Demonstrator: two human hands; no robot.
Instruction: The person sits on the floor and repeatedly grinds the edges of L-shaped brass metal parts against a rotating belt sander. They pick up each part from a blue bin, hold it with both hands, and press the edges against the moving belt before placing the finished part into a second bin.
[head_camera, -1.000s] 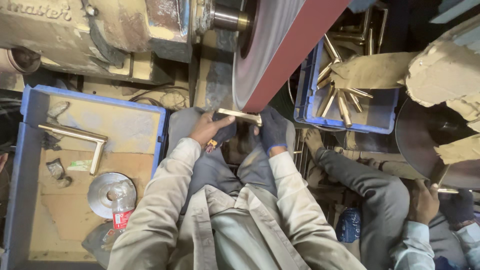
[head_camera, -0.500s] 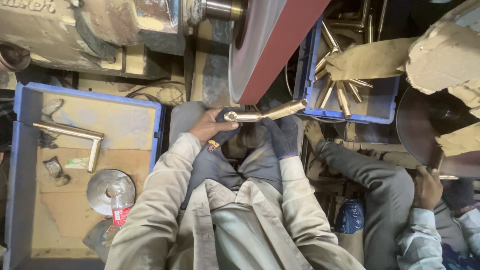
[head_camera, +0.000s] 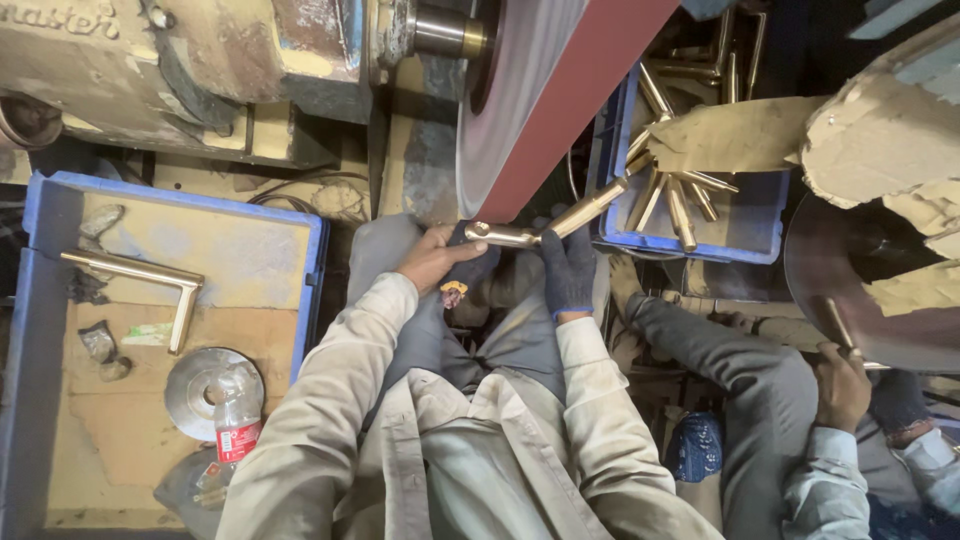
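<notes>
Brass handle (head_camera: 545, 222) gripped by both hands, bare left (head_camera: 435, 258) and gloved right (head_camera: 568, 268), its middle hidden under fingers.

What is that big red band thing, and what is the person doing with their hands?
You are looking down from a camera on the person's head, so you see their arms and lap. The red band is a sanding belt on a big machine. Both hands hold a shiny brass handle near it: the bare left hand grips one end, and the right hand, in a dark glove, steadies the other. The blue tray on the right holds more brass handles. The blue tray on the left holds one bent handle, a metal disc and a plastic bottle. Another person's hand works at a wheel nearby.
</notes>
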